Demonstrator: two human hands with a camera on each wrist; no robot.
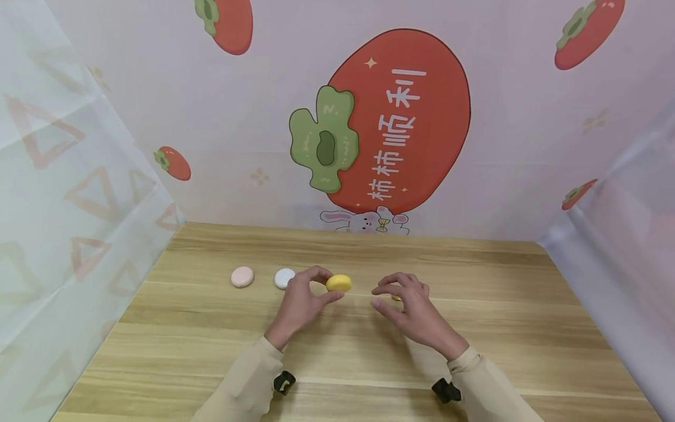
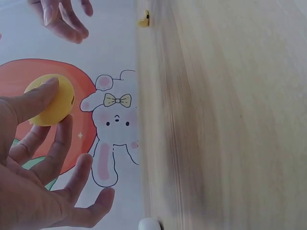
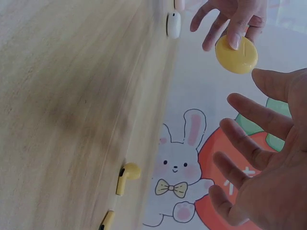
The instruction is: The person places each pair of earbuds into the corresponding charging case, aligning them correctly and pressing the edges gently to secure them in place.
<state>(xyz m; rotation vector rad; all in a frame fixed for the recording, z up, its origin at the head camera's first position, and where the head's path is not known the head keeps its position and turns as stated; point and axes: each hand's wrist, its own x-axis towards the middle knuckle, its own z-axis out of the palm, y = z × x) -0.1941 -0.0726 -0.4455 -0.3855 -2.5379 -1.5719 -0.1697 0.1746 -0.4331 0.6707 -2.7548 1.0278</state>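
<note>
Between thumb and fingers, my left hand [image 1: 302, 303] pinches a round, glossy yellow earbud case [image 1: 339, 283] above the table. In the right wrist view the yellow case [image 3: 244, 61] looks closed, with a thin line on its face. To the right of it, my right hand [image 1: 415, 310] hovers with its fingers spread and loosely bent, holding nothing. A yellow earbud [image 3: 131, 171] lies on the wood near the right hand, and a second yellow piece [image 3: 109, 219] is partly cut off by the frame. In the head view the right hand hides most of them.
To the left on the wooden table [image 1: 221, 351] lie a white round case [image 1: 283, 278], partly behind the left hand, and a pink round case [image 1: 242, 276]. A printed backdrop [image 1: 263, 117] rises at the table's back edge, with fabric walls on both sides.
</note>
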